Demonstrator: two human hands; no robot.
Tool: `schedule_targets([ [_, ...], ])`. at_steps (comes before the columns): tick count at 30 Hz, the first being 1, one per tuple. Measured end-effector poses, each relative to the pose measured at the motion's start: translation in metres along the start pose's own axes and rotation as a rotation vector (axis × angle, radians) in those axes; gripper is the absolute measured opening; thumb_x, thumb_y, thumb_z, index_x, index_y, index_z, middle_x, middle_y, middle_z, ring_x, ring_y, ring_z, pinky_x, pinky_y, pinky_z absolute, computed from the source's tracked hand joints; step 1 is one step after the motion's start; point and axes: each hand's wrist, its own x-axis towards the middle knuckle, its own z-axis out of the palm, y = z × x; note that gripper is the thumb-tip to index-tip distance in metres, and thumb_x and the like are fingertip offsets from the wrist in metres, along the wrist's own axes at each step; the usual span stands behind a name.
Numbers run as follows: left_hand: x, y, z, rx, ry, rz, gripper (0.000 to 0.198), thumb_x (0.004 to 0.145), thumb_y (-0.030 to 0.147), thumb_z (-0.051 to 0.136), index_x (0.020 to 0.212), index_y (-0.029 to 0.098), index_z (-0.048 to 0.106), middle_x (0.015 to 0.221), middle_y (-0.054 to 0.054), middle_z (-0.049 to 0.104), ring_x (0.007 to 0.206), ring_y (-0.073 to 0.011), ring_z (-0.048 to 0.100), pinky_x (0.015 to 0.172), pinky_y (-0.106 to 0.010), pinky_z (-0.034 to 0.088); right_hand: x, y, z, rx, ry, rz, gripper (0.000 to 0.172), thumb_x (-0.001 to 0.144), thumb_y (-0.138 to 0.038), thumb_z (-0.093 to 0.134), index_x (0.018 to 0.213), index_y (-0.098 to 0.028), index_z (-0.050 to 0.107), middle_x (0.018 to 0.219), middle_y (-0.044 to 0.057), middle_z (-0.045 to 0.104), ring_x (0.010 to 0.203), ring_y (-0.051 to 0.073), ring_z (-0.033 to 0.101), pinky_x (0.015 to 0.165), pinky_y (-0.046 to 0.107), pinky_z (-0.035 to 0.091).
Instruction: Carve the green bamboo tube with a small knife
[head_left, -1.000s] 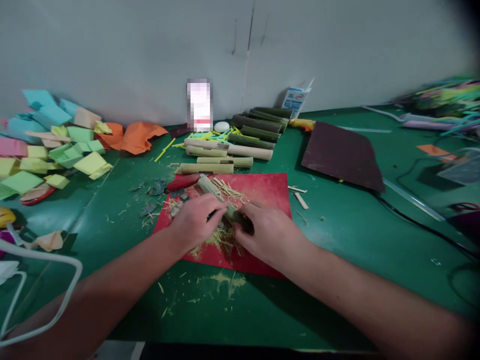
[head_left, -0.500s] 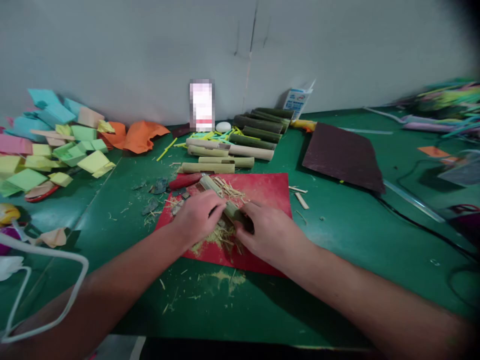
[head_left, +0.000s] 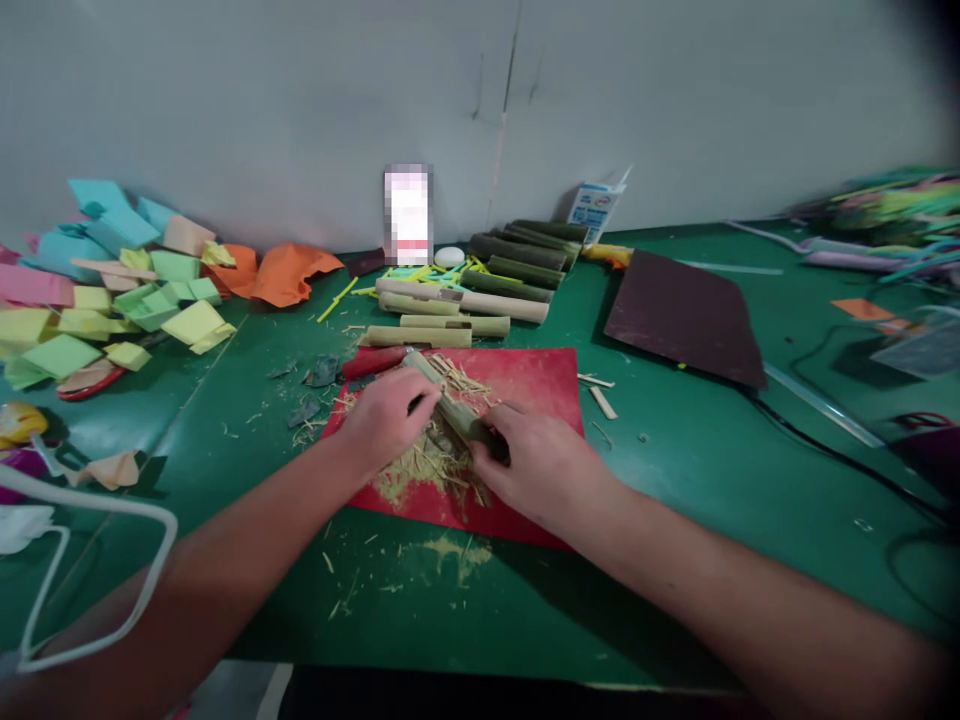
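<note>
taking the tube (head_left: 459,408) as the dial's middle: it slants over the red sheet (head_left: 540,385), from 11 o'clock toward 4, where the right hand (head_left: 544,455) has fingers and thumb wrapped round the near end. the left hand (head_left: 386,410), at 9, curls against its side; whether it pinches anything, i cannot tell. the red handle (head_left: 375,362) crowds the far end at 10. green table (head_left: 465,630) stretches from sheet to near edge at 6, and to the brown board (head_left: 686,315) at 2.
</note>
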Motion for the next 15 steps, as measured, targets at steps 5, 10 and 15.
schedule_targets([
  [5,-0.0011,-0.0010,-0.0011,-0.037,-0.077,0.048,0.014,0.088,0.019,0.049,0.086,0.014,0.062,0.080,-0.004,0.063,0.076,-0.0138,0.059,0.070,-0.025,0.045,-0.0011,-0.0001,0.0008,0.002,-0.010,-0.007,0.013,0.080,-0.029,0.046,0.075,-0.018,0.051,0.074,0.002,0.056,0.060,0.013,0.050,0.052,0.028,0.028],
  [10,0.0001,-0.0017,-0.0023,0.030,-0.006,0.013,0.015,0.087,0.019,0.050,0.080,0.013,0.062,0.078,-0.006,0.063,0.076,-0.0153,0.059,0.071,-0.027,0.046,-0.0016,0.0012,0.0026,-0.009,0.018,-0.003,0.015,0.082,-0.029,0.044,0.075,-0.018,0.052,0.075,0.002,0.056,0.059,0.013,0.049,0.052,0.028,0.027],
  [15,-0.0004,0.0002,-0.0026,0.007,-0.059,0.050,0.017,0.089,0.021,0.048,0.081,0.014,0.062,0.079,-0.005,0.063,0.075,-0.0147,0.059,0.069,-0.026,0.046,-0.0028,0.0008,0.0017,-0.027,0.008,-0.033,0.013,0.081,-0.028,0.046,0.077,-0.018,0.052,0.075,0.003,0.056,0.062,0.014,0.051,0.054,0.028,0.029],
])
